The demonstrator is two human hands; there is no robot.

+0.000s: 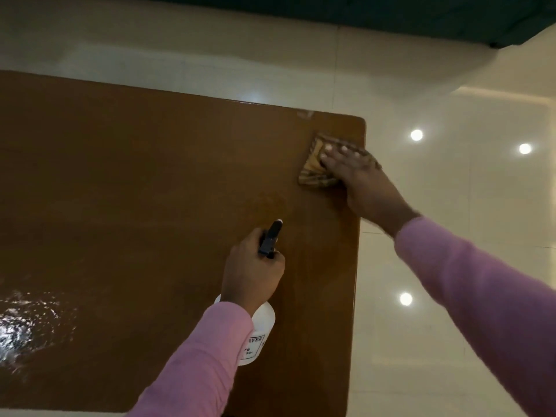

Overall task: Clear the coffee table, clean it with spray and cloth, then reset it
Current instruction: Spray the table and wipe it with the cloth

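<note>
My right fingers [341, 152] are lying straight and spread, pressing flat on the cloth [313, 171]. No curl, no pinch; my right hand [359, 179] is just bearing down on it palm-first. The cloth is a folded checked tan-and-brown piece, sitting on the coffee table [150, 176] at its far right corner, just beside the right edge. Part of it is hiding under my palm.

My left fingers [275, 261] are curling tight round the neck of the spray bottle [261, 323], with my left hand [252, 266] gripping it just below the black nozzle [272, 236]. I cannot tell whether a finger is on the trigger. The nozzle is pointing away from me across the tabletop, toward the middle right of the surface. The bottle's white body is hanging under my wrist, above the near right part of the table, with a printed label partly showing and too blurred to read.

Both arms are wearing pink sleeves [481, 296].

The tabletop is glossy brown wood. A wet shiny patch [27, 323] is glinting at the near left. A faint dull mark is showing ahead of the nozzle.

Beyond the table, a pale tiled floor [451, 221] is reflecting round ceiling lights [416, 135]. Dark green upholstery [391, 16] is crossing the top edge.
</note>
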